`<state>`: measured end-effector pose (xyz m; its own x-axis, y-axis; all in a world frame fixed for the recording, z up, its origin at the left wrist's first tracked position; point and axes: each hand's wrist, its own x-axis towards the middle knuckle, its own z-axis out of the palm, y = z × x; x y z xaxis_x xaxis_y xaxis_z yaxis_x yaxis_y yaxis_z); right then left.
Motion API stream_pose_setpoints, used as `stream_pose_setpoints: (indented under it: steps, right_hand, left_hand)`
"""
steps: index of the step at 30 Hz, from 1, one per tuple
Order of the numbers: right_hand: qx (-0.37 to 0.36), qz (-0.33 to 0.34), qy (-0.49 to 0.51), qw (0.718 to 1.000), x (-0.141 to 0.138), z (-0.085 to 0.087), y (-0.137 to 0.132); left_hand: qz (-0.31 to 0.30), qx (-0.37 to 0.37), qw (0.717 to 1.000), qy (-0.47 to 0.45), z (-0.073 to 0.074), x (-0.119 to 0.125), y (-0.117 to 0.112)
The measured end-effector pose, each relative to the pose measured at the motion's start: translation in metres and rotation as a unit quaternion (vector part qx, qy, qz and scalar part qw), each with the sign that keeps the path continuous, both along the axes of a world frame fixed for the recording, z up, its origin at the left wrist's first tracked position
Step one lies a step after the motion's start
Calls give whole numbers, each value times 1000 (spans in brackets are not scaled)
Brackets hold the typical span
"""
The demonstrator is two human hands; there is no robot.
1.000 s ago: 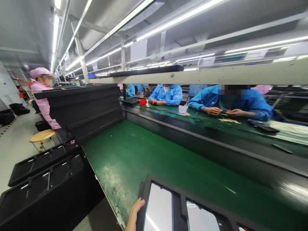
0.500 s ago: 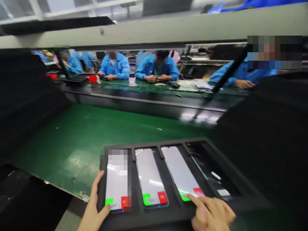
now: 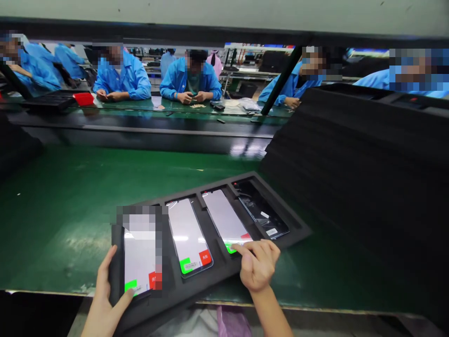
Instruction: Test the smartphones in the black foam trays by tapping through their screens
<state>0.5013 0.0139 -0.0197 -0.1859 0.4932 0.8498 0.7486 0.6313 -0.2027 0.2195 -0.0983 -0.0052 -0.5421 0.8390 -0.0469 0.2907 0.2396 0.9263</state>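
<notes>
A black foam tray [image 3: 224, 276] lies at a slant on the green bench, with its near left part over the edge. Three phones in its slots have lit white screens with green and red corner squares: the left phone [image 3: 140, 252], the second phone [image 3: 187, 234] and the third phone [image 3: 224, 215]. The rightmost phone [image 3: 263, 210] is dark, with small white labels. My left hand [image 3: 105, 290] grips the tray's left side, thumb over the left phone's green corner. My right hand [image 3: 259, 264] holds nothing; its index finger touches the third phone's green corner, the other fingers loosely bent.
A tall stack of black trays [image 3: 358, 168] stands on the right, and another dark stack [image 3: 16, 145] at the left. Beyond the green bench [image 3: 70, 187], people in blue jackets sit at a far table with a red box [image 3: 83, 98]. A slanted dark post [image 3: 282, 82] rises there.
The view has shifted, so the tray and hands appear farther left and more of the right stack shows. My right index finger stays at the third phone's green corner; the left hand keeps its grip.
</notes>
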Motion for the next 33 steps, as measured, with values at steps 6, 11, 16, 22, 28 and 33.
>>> stream_pose_setpoints:
  steps: [6, 11, 16, 22, 28, 33]
  right_hand:
    - [-54, 5, -11, 998, -7, 13, -8]
    - [-119, 121, -101, 980, -35, 29, -23]
    - [-178, 156, -160, 958, -53, 35, -29]
    - [-190, 182, -130, 956, -53, 33, -20]
    - [-192, 192, -217, 938, -51, 26, -4]
    - [-214, 159, -228, 937, -50, 22, -3]
  left_hand:
    - [2, 12, 1000, -22, 4, 1, 1]
    - [7, 11, 998, -61, -2, -4, 0]
    - [-6, 18, 996, -87, -4, -5, -1]
    - [-4, 24, 992, -125, 1, -6, 3]
    - [-23, 3, 991, -131, 5, -13, 11]
    - [-30, -5, 996, -80, 7, -17, 19]
